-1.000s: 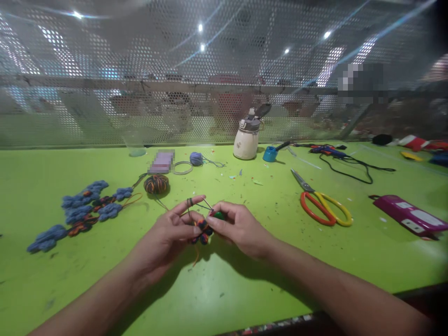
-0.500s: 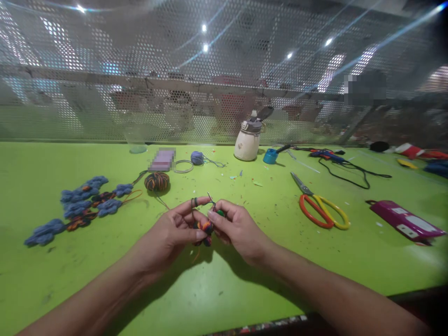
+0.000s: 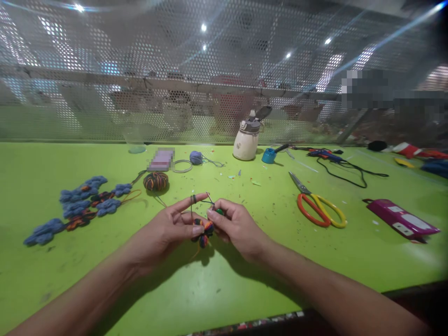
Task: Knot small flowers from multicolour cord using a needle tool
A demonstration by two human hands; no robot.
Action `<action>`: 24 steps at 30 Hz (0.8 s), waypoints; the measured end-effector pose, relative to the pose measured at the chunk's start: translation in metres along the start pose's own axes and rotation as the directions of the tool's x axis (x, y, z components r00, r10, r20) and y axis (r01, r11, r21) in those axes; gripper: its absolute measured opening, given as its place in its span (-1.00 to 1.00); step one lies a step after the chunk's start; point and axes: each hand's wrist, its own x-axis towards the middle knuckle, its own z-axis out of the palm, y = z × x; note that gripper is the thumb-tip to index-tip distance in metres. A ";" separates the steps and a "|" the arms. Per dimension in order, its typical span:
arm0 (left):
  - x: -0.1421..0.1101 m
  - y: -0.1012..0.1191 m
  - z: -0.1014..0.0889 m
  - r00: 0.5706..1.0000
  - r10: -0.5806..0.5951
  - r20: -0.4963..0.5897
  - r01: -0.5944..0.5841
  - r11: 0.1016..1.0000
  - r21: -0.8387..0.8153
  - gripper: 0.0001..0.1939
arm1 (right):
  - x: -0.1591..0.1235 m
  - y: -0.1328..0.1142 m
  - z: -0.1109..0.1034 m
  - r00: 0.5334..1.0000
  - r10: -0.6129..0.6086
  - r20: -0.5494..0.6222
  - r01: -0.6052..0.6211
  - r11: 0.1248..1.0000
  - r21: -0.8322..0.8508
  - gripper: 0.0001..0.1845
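Observation:
Between thumb and fingers, my left hand [image 3: 178, 228] pinches a small crocheted flower [image 3: 203, 239] in dark, orange and purple yarn. Dark yarn loops round its raised index finger. My right hand [image 3: 233, 224] grips a crochet hook [image 3: 209, 198] by its green handle; the thin metal tip points up and left, close to the left index fingertip, with yarn at it. A ball of black and orange yarn [image 3: 156, 181] rests on the table beyond my left hand, a strand running from it toward that hand. Several joined blue and dark-orange crocheted flowers [image 3: 75, 208] lie at the left.
On the green table [image 3: 115, 289], scissors [image 3: 313, 205] and a purple device [image 3: 401, 218] lie at right. Farther back are a white bottle [image 3: 245, 143], a blue pot [image 3: 269, 156], a glue gun [image 3: 325, 155], blue yarn [image 3: 196, 157] and a clear cup [image 3: 136, 142]. Perforated panel [image 3: 210, 112] stands behind.
The crocheted flower has turned a little in my left fingers, and more of it shows below the thumb. The hook tip has shifted slightly. The view has moved slightly.

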 end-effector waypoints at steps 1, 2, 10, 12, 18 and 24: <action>0.000 0.000 0.000 1.000 0.011 -0.008 -0.011 1.000 -0.001 -0.34 | 0.000 0.000 -0.001 1.000 0.008 0.008 -0.008 1.000 0.015 -0.72; 0.001 0.000 -0.001 1.000 0.017 -0.016 -0.017 1.000 -0.006 -0.37 | 0.001 0.000 -0.001 1.000 0.016 0.017 -0.016 0.999 0.032 -0.72; -0.001 -0.002 0.004 1.000 -0.010 0.020 0.011 0.997 -0.075 -0.56 | -0.002 -0.007 0.000 0.997 0.059 0.040 -0.061 0.997 0.055 -0.74; -0.001 -0.004 0.003 0.999 -0.017 0.040 0.020 0.997 -0.068 -0.53 | -0.002 -0.006 0.000 0.998 0.057 0.038 -0.060 0.996 0.064 -0.74; 0.003 -0.003 -0.001 1.000 0.009 -0.017 -0.010 0.999 -0.045 -0.39 | 0.002 -0.002 -0.006 0.998 0.070 0.011 -0.070 0.994 0.086 -0.69; 0.005 0.002 -0.001 0.995 0.040 -0.095 -0.044 0.998 -0.045 -0.40 | 0.008 -0.001 -0.013 0.995 0.098 0.006 -0.098 0.990 0.102 -0.70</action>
